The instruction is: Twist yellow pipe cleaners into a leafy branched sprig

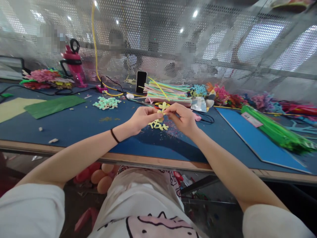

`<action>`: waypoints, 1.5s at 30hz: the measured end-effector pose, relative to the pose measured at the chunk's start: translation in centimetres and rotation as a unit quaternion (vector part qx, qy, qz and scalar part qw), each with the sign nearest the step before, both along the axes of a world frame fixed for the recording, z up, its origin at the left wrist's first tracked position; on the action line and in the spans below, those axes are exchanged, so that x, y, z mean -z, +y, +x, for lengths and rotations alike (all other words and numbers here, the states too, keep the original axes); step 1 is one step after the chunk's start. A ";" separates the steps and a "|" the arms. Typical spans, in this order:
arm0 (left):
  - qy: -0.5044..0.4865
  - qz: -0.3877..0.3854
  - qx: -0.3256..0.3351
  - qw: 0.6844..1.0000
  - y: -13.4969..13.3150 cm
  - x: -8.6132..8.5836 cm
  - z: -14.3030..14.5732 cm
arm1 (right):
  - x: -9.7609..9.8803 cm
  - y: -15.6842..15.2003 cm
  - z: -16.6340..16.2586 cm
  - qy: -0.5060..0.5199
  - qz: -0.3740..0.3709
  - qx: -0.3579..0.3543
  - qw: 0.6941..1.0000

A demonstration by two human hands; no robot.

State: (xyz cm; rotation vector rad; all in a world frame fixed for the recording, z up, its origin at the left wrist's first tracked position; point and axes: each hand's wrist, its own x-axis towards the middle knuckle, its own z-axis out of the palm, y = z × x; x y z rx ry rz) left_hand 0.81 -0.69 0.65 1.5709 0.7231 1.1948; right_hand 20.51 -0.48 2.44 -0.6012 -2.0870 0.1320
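My left hand (142, 119) and my right hand (182, 117) meet above the blue table top (81, 124). Both pinch a small pale yellow pipe-cleaner piece (162, 107) between their fingertips. Just below the hands, a few more yellow twisted pieces (158, 125) lie on the table. A black band sits on my left wrist. Behind the hands lies a stack of pastel pipe cleaners (168, 92).
A pile of mint twisted pieces (107, 103), green paper (53, 106) and yellow paper lie at left. Pink bottle (73, 64) and phone (141, 81) stand at the back. Green pipe-cleaner bundle (277, 132) lies on a blue board (255, 142) at right. Perforated screen behind, people beyond it.
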 end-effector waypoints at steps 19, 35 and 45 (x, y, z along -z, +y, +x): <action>0.168 0.372 -0.224 0.885 0.5 0.6 -0.7 | -0.6 -0.9 -2.1 0.260 -0.621 -0.075 0.736; 0.039 0.008 -0.092 0.995 1.0 0.4 -0.2 | 0.9 -1.0 -2.0 0.074 -0.177 0.092 0.977; -0.025 -0.093 -0.073 0.993 1.1 0.6 0.0 | 0.5 -0.5 -1.7 0.095 -0.378 0.074 0.918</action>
